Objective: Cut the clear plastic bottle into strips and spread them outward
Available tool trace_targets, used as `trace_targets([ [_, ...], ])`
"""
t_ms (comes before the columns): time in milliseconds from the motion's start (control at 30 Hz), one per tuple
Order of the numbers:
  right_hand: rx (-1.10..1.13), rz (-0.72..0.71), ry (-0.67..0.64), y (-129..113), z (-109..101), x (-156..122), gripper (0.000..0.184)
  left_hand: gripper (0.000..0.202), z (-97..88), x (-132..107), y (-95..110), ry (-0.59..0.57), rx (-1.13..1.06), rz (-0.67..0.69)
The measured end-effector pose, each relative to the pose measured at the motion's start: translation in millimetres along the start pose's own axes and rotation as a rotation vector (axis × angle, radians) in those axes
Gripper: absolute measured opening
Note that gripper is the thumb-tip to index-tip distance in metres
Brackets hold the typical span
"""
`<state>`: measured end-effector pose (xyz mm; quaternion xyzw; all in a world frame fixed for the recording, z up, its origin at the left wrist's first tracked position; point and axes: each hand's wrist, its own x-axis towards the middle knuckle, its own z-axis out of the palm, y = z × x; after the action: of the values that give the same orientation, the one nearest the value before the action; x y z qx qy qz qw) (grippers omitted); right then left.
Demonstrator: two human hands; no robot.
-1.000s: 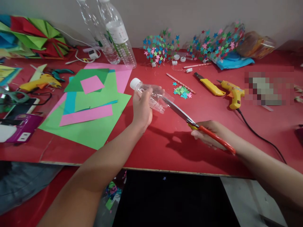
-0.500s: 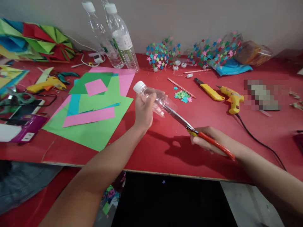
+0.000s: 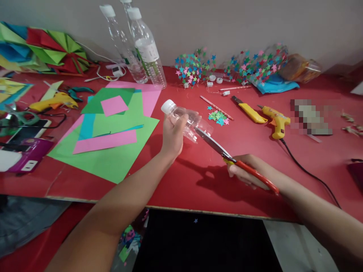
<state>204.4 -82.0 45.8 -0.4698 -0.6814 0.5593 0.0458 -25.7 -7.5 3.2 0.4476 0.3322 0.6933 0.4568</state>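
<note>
Cutting in hand: judged to be the trimming of a clear bottle top [image 3: 193,121], with scissors [image 3: 236,162] at its cut end.
Left hand: left hand [image 3: 172,132] has its grip closed around the bottle top, thumb on the near face, white cap [image 3: 168,107] up and to the left.
Bottle top position: held above the middle of the worktop [image 3: 176,190], tilted, cap end away from the blades.
Scissor blades: tips at the plastic, nearly together; cannot tell whether material lies between them.
Right hand: right hand [image 3: 256,166] has its grip closed about the red handles.
Next move: appears to call for a steady left grip and the blades worked along the edge, fingers kept clear of the tips.
Far left: pleated paper piece [image 3: 45,47] by the wall; yellow glue gun [image 3: 53,101], phone [image 3: 31,130] and purple box [image 3: 31,153] nearer.
Left of the hands: layered coloured sheets [image 3: 116,162], tall bottles [image 3: 150,53] behind.
Beyond the hands: star-covered pieces [image 3: 188,68], striped stick [image 3: 215,107] and loose stars [image 3: 218,117]; the stars lie near the bottle top and could be scattered.
Right side: yellow cutter [image 3: 251,110], second glue gun [image 3: 276,120], its cord [image 3: 306,166] running beyond the right forearm; pixelated object [image 3: 312,116] unidentified.
Obstruction: none seen between blades and bottle top.
</note>
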Motion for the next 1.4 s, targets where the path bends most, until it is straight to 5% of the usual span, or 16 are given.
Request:
trace_targets([
  [133, -0.008, -0.091, -0.015, 6.0, -0.4, 0.6, 0.051, 0.009, 2.1, -4.3, 0.8, -0.074, 0.031, 0.004],
  [600, 0.045, -0.003, 0.017, -4.4, 3.1, 1.9, 0.050, 0.009, 1.3, -5.8, -1.0, -0.048, 0.026, -0.028],
  [833, -0.010, -0.131, 0.001, 3.3, 0.6, 0.3, 0.047, 0.010, 5.2, -12.0, 3.0, -0.138, 0.112, 0.017],
  [1167, -0.001, -0.073, 0.065, -4.3, 5.6, 1.3, 0.051, 0.013, 6.6, -11.4, 2.9, -0.102, 0.083, 0.014],
  [1400, 0.021, -0.062, 0.019, -2.7, 2.0, 0.7, 0.054, 0.018, 5.7, -11.7, 5.9, -0.205, 0.103, 0.036],
])
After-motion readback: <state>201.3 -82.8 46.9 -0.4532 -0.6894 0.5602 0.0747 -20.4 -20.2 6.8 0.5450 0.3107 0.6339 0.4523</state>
